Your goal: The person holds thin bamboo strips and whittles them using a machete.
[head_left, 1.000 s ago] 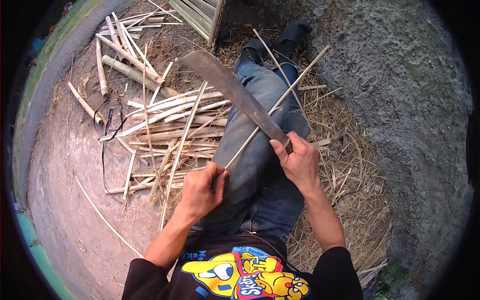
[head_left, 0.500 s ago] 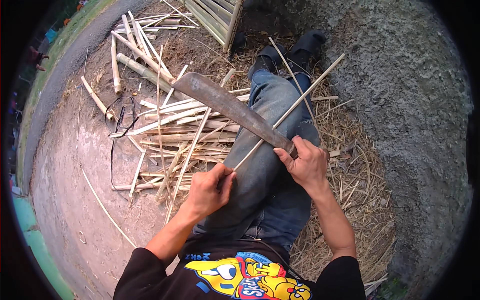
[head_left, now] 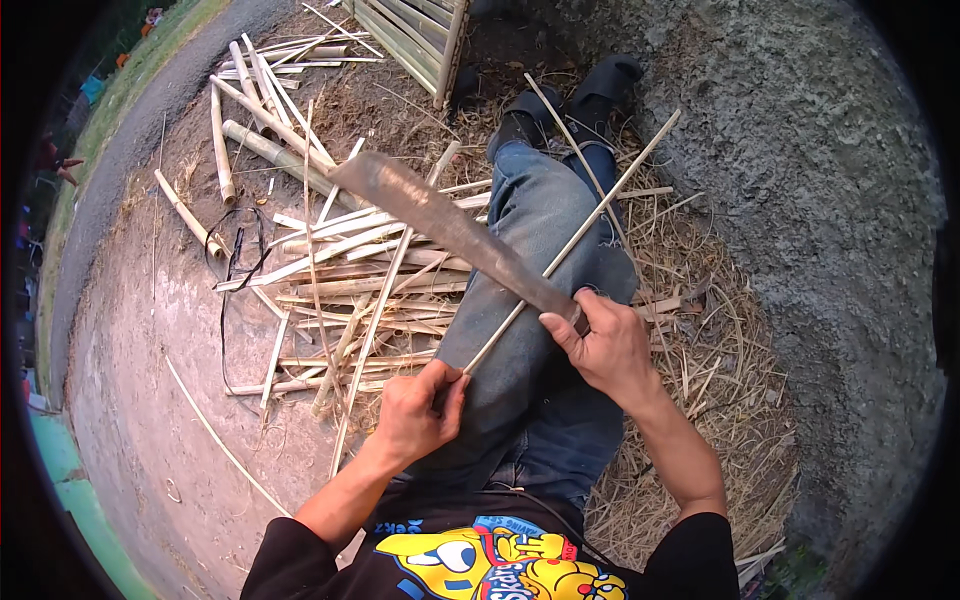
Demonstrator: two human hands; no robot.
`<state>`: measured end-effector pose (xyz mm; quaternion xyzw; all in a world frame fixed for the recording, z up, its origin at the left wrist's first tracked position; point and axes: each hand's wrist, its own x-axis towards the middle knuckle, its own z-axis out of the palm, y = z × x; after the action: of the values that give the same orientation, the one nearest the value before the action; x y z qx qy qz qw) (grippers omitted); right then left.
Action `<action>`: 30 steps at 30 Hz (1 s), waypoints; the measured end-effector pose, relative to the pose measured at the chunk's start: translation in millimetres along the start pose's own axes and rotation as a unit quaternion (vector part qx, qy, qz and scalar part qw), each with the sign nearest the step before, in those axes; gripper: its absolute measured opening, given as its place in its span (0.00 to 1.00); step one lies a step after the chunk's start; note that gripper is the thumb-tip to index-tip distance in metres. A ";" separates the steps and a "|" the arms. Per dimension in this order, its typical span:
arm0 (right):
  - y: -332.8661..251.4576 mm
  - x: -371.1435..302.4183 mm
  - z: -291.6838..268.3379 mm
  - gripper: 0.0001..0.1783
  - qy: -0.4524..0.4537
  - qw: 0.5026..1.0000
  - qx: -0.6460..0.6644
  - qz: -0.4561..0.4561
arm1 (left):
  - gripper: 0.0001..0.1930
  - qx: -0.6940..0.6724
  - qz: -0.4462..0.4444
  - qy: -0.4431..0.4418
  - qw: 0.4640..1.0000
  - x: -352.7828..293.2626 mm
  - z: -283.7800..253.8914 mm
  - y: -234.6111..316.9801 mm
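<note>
A thin pale bamboo strip [head_left: 612,196] slants across my jeans-clad thigh, its far end up and to the right. My left hand [head_left: 420,408] pinches the strip's near end between thumb and fingers. Closed round the handle end of a machete [head_left: 440,222] is my right hand [head_left: 606,345]; the handle itself is mostly hidden by the fingers. The broad, dull, rust-brown blade points up and left, crossing the strip over my leg. Whether the edge bites into the strip I cannot tell.
Split bamboo pieces [head_left: 375,285] lie heaped left of my legs, with bamboo poles [head_left: 270,150] farther off. A slatted bamboo panel [head_left: 415,40] stands at the back. Shavings [head_left: 715,390] cover the ground at right, beside a rough grey wall [head_left: 800,180]. A black cord [head_left: 225,325] lies at left.
Both hands sit slightly lower in view, with the strip still in the left. The machete's tip is a little lower and farther left, and its blade looks slightly blurred.
</note>
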<state>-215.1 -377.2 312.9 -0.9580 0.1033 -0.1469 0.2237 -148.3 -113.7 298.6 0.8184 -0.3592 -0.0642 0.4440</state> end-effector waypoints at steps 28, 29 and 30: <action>25.3 4.6 -9.4 0.33 0.028 0.998 -0.052 -0.033 | 0.08 0.017 -0.011 -0.030 0.999 -63.4 -31.3 -25.9; 27.5 9.3 -12.4 0.33 0.022 0.999 -0.036 -0.015 | 0.08 0.002 -0.011 -0.016 1.000 -60.3 -32.7 -22.8; 29.1 14.0 -14.3 0.34 0.017 1.000 -0.022 0.002 | 0.08 0.009 0.005 -0.006 1.000 -54.8 -34.2 -20.2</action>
<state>-210.6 -412.2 315.1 -0.9598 0.1124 -0.1600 0.2012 -163.3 -48.1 291.7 0.8201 -0.3663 -0.0635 0.4351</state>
